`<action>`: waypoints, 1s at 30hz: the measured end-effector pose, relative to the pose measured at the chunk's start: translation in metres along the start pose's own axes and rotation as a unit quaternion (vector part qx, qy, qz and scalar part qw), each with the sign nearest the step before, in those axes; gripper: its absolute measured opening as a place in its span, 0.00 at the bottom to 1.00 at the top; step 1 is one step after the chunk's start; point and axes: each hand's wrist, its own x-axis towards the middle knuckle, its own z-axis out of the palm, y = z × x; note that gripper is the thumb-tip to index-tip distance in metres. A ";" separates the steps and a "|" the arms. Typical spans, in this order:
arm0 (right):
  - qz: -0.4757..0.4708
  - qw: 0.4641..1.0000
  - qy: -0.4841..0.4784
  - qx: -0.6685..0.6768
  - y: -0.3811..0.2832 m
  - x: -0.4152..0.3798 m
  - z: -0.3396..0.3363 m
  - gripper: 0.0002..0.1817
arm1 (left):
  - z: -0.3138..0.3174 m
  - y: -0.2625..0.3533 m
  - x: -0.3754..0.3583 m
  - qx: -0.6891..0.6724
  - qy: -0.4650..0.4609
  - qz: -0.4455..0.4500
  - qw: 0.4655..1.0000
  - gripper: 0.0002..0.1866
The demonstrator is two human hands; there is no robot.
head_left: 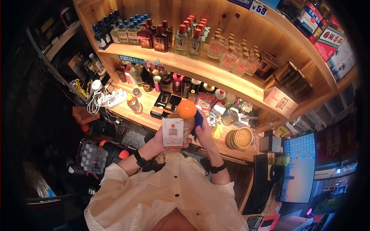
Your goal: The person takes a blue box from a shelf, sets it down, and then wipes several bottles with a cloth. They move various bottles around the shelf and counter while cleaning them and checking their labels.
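Observation:
A clear bottle with a large orange cap [187,109] is held up in front of my chest. On its near side is a white rectangular panel [173,133], printed with a small picture of a bottle. My left hand [158,138] is closed round the bottle's lower part, its fingertips showing beneath the panel. A dark blue cloth [198,122] is in my right hand [204,134], whose fingers close on it against the bottle's right side. Behind, on the wooden counter [148,112], stands another orange-capped bottle [134,104] near a small lidded jar [137,92].
Two black trays [165,104] lie just beyond the held bottle. Stacked wooden discs [239,138] stand at right, close to a keyboard [256,183] and a monitor [298,167]. Rows of bottles [189,42] fill the shelf above. White cables [99,101] tangle at the counter's left end.

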 end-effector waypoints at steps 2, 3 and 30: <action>-0.057 0.989 -0.075 -0.111 0.005 0.002 -0.002 0.42 | 0.003 -0.001 -0.003 0.079 0.072 0.042 0.993 0.35; -0.058 0.989 -0.075 -0.112 0.010 -0.002 -0.002 0.42 | 0.004 -0.001 -0.001 0.060 0.023 0.046 0.997 0.33; -0.025 0.958 0.282 0.041 0.032 -0.026 0.048 0.61 | 0.034 -0.042 0.037 0.607 0.166 0.583 0.514 0.42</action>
